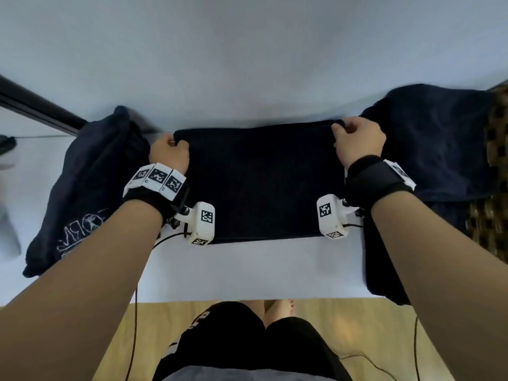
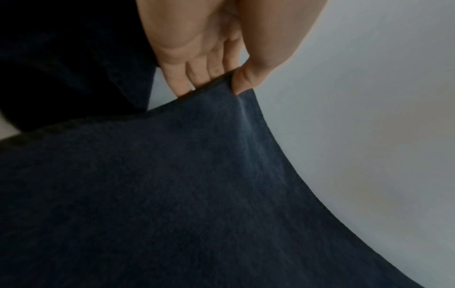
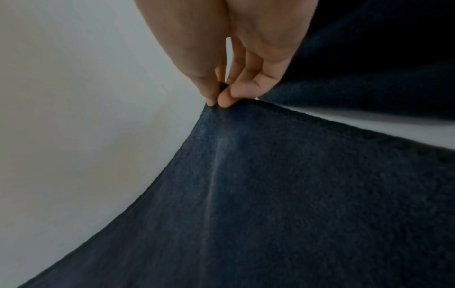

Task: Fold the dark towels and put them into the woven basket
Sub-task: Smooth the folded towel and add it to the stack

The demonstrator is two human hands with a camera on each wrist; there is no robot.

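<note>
**Two hands hold the far corners of a dark towel**

While the dark towel [image 1: 261, 182] lies flat on the white table [image 1: 247, 268], both hands hold its far edge. The left hand [image 1: 169, 155] pinches the far left corner, with the thumb [image 2: 248, 78] on one side of the hem and the fingers [image 2: 197, 76] on the other. The right hand [image 1: 357, 141] pinches the far right corner between thumb and fingertips [image 3: 227, 100]. The towel stretches between the two hands, and its near edge sits close to the table's near edge. A crumpled dark cloth with white print [image 1: 82, 188] lies just past the left hand, at the table's left side. Another dark towel pile [image 1: 434, 149] lies just past the right hand. The woven basket [image 1: 494, 166] peeks in at the right edge, touching that pile.
</note>
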